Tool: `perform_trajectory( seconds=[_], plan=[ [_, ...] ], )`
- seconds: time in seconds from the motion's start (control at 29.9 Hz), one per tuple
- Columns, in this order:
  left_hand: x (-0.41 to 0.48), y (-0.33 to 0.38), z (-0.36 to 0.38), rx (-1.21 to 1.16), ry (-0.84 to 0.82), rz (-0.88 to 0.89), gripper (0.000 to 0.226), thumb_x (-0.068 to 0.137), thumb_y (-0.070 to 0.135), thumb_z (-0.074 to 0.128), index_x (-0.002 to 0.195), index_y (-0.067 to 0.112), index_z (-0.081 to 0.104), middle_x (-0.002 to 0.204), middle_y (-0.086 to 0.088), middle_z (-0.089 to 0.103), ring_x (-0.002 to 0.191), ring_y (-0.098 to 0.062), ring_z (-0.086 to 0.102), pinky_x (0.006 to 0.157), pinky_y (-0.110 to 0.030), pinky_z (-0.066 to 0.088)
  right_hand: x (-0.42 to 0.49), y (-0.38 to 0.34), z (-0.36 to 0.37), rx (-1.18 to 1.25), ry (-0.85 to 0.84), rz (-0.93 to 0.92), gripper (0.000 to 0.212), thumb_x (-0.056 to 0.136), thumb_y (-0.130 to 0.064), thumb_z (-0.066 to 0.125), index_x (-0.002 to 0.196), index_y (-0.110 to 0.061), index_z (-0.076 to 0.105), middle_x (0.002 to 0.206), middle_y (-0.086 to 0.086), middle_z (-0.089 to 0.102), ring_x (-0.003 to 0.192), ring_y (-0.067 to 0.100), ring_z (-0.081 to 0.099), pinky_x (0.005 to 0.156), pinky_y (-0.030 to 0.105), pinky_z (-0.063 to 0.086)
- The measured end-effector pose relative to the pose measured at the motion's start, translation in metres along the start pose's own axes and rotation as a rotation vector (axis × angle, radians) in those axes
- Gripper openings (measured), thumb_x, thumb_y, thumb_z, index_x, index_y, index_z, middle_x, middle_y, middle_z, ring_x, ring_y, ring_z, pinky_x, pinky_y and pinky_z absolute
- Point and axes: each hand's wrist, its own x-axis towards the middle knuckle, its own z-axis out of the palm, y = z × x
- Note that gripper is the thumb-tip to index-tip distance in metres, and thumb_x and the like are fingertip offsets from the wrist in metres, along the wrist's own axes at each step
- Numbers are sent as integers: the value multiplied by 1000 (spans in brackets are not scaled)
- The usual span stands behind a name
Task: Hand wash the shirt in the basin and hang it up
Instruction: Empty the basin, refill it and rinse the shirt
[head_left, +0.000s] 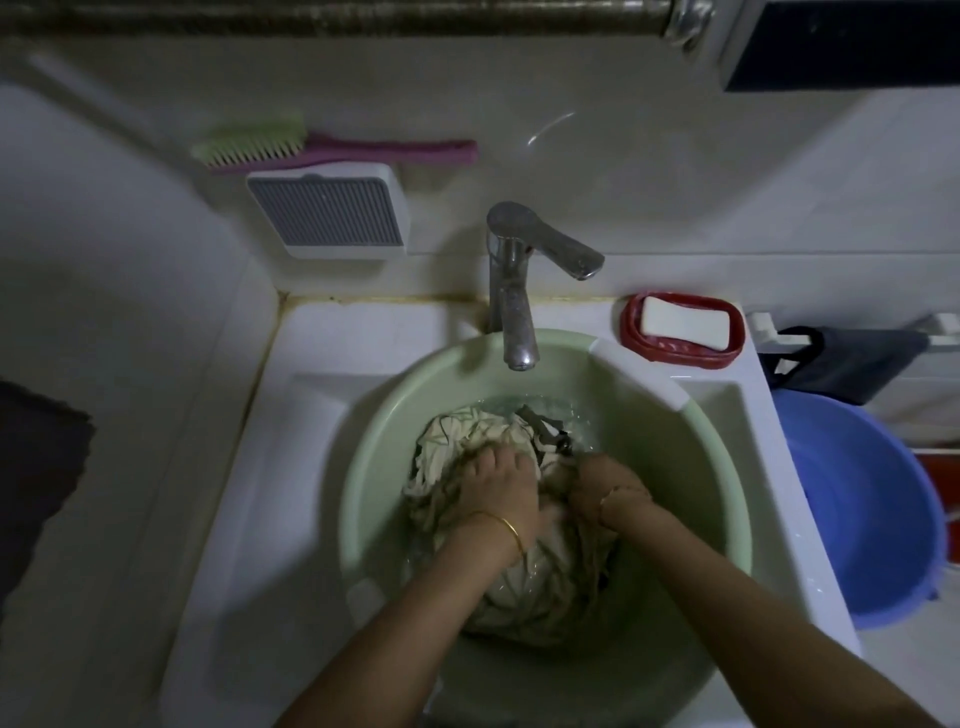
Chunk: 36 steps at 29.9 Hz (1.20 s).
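L fingers (480, 462): curled down into wet cloth, gripping a bunch of shirt (524, 587).
R fingers (587, 470): likewise closed on shirt, tips partly buried in folds; both hands pressed close together at middle of bundle.
L hand (498, 493): bangle at wrist, knuckles up.
R hand (608, 491): thin band at wrist.
Shirt: cream w/ dark line pattern, wadded, lay in shallow water at bottom of green basin (374, 467).
Basin: sat inside white sink (260, 493), under tap (514, 312); no water seen running.
Step (judged): scrub/knead stage of wash; rinse, wring, hang not yet done.
Next move (judged): keep rubbing cloth against itself; soap (683, 322) in red dish (636, 338) near R hand if more needed; then lift and wring over basin.
Edges: tap spout overhung basin's far rim, so lift toward body, not straight up at far side.
Room: near half of basin open; blue bucket (872, 519) just right of sink; brush (311, 148) and rack well apart at the wall.
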Motion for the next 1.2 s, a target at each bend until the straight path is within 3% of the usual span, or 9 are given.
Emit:
perform_trajectory(
  seconds=[0.1, 0.33, 0.5, 0.67, 0.8, 0.9, 1.04, 1.1, 1.2],
  plan=[
    [1, -5, 13, 57, -134, 14, 63, 88, 42, 54, 138, 11, 31, 140, -10, 33, 125, -30, 34, 100, -38, 31, -2, 1, -6, 235, -143, -28, 49, 96, -41, 47, 124, -2, 54, 126, 17, 56, 114, 30, 54, 81, 26, 38],
    [18, -46, -12, 11, 347, -118, 31, 90, 2, 33, 115, 10, 48, 113, -15, 58, 104, -33, 58, 80, -40, 48, -10, 16, -26, 1271, 41, 85, 41, 79, -11, 70, 116, 3, 59, 106, 19, 65, 100, 32, 62, 83, 36, 52],
    [1, -29, -5, 87, 667, 46, 16, 71, 8, 55, 86, 13, 51, 84, -12, 54, 74, -31, 54, 60, -35, 45, -11, 10, -21, 993, 305, -109, 68, 79, 16, 54, 140, -9, 41, 135, 13, 50, 126, 29, 47, 105, 34, 41],
    [-11, -7, 25, 139, 65, 103, 56, 84, 55, 48, 131, 25, 38, 137, -6, 34, 122, -28, 33, 98, -41, 28, -6, 6, -5, 712, 133, 154, 64, 79, -6, 71, 135, -3, 41, 132, 17, 52, 120, 32, 49, 98, 34, 42],
    [-5, -18, 23, 197, 65, 44, 39, 92, 30, 44, 130, 22, 38, 138, -5, 40, 125, -26, 38, 100, -41, 31, -6, 14, -7, 819, -164, 232, 90, 51, -50, 88, 117, 3, 58, 108, 17, 66, 89, 27, 64, 79, 35, 53],
    [-1, -36, -4, 79, 161, 42, 28, 89, 10, 44, 114, 13, 56, 120, -12, 57, 112, -30, 54, 87, -35, 42, -17, 11, -13, 979, -195, 217, 54, 69, -50, 77, 99, -7, 63, 86, 9, 66, 67, 21, 58, 57, 28, 48],
    [-4, -72, -45, -277, 452, 26, 23, 68, 3, 46, 72, 1, 68, 75, -27, 60, 70, -42, 59, 61, -41, 48, -29, 18, -31, 1472, -207, 76, 16, 84, -26, 67, 84, -10, 62, 75, 5, 62, 67, 15, 55, 60, 27, 50],
    [-6, -87, -62, -566, 418, -110, 26, 78, -2, 40, 80, -6, 66, 83, -34, 61, 80, -43, 60, 68, -40, 47, -35, 19, -38, 1679, -157, 69, 6, 88, -7, 60, 83, -6, 57, 65, 7, 60, 58, 14, 58, 48, 25, 53],
    [-3, -100, -80, -778, 402, -209, 24, 75, 8, 38, 82, -4, 58, 94, -38, 59, 91, -42, 58, 72, -35, 41, -42, 17, -42, 1348, 124, 89, 17, 85, -1, 62, 97, -4, 50, 61, 6, 53, 45, 13, 48, 36, 17, 38]
  ],
)
